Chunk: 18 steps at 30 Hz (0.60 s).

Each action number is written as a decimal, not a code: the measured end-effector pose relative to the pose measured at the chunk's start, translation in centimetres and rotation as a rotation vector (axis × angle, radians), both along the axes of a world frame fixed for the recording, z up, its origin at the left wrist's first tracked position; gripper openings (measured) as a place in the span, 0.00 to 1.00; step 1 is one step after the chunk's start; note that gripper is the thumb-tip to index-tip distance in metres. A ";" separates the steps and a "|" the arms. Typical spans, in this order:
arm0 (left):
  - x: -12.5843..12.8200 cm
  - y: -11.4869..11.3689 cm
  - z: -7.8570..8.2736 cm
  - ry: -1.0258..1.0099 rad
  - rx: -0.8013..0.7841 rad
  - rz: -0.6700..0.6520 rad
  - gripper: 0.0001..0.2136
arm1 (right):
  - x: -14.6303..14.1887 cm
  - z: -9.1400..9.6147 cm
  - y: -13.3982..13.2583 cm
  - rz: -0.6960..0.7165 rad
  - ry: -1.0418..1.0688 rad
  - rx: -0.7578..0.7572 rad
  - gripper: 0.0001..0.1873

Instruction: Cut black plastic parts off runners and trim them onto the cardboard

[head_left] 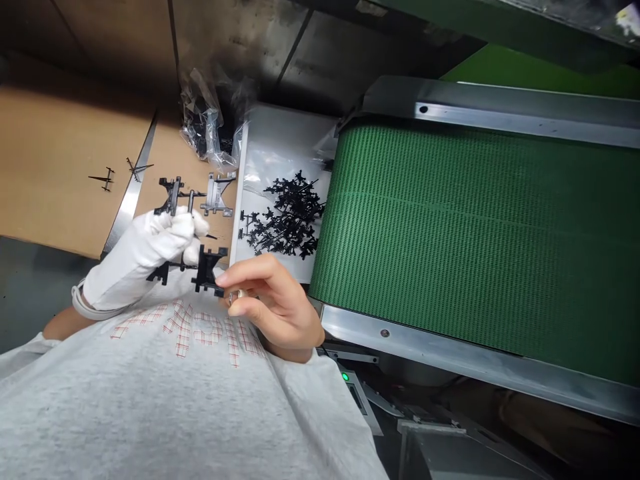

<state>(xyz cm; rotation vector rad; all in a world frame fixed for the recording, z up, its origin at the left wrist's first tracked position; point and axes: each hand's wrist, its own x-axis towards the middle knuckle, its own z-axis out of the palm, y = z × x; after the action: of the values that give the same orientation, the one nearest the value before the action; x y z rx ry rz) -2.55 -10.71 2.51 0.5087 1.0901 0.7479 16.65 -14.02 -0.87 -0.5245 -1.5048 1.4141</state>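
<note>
My left hand, in a white glove, is closed around the middle of a black plastic moulded frame. Dark bracket-shaped parts stick out of it on several sides: one at the upper left, one at the upper right catching the light, one at the lower right. A further bracket at the lower left is partly behind the glove. My bare right hand is at the lower right bracket, its index fingertip at that bracket's edge. The thumb stands apart from the index finger, with a ring showing between them.
A white tray holds a heap of small black plastic pieces. Behind it lies a clear plastic bag with dark contents. Two thin black scraps lie on the brown board. The green conveyor belt runs along the right.
</note>
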 end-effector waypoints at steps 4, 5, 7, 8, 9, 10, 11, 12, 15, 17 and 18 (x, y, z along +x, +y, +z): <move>0.0 0.1 -0.2 0.006 0.037 -0.005 0.23 | -0.2 0.3 0.0 -0.025 0.005 -0.023 0.11; -0.1 0.2 -0.1 0.030 0.053 -0.019 0.24 | -0.3 0.2 0.0 -0.019 0.013 -0.025 0.10; -0.2 0.2 -0.1 0.088 0.090 -0.063 0.26 | -0.2 0.0 0.1 0.006 0.038 -0.016 0.09; -0.3 0.2 0.0 0.110 0.104 -0.083 0.27 | -0.1 -0.2 0.1 0.017 0.046 -0.011 0.09; -0.3 0.2 0.0 0.118 0.108 -0.093 0.27 | 0.0 -0.5 0.2 0.012 0.051 -0.009 0.08; -0.3 0.2 0.0 0.101 0.106 -0.093 0.26 | 0.1 -0.8 0.2 -0.007 0.046 -0.017 0.08; -0.3 0.1 -0.1 0.065 0.101 -0.077 0.25 | 0.2 -1.1 0.4 -0.044 0.031 -0.028 0.10; -0.3 0.1 -0.2 0.017 0.093 -0.045 0.24 | 0.2 -1.5 0.5 -0.097 0.000 -0.046 0.13; 0.1 0.2 -0.6 -0.112 0.094 0.050 0.22 | -0.3 -2.8 1.5 -0.331 -0.173 -0.098 0.23; 0.5 0.4 -0.8 -0.168 0.102 0.049 0.20 | -1.0 -3.6 2.2 -0.432 -0.280 -0.111 0.24; 0.6 0.4 -0.9 -0.203 0.106 0.046 0.19 | -1.4 -4.0 2.6 -0.437 -0.297 -0.113 0.22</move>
<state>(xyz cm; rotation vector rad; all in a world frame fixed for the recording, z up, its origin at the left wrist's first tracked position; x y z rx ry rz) -1.90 -10.33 1.62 0.4877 0.8791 0.8812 15.25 -11.41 -4.82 -1.1014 -1.4278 1.1129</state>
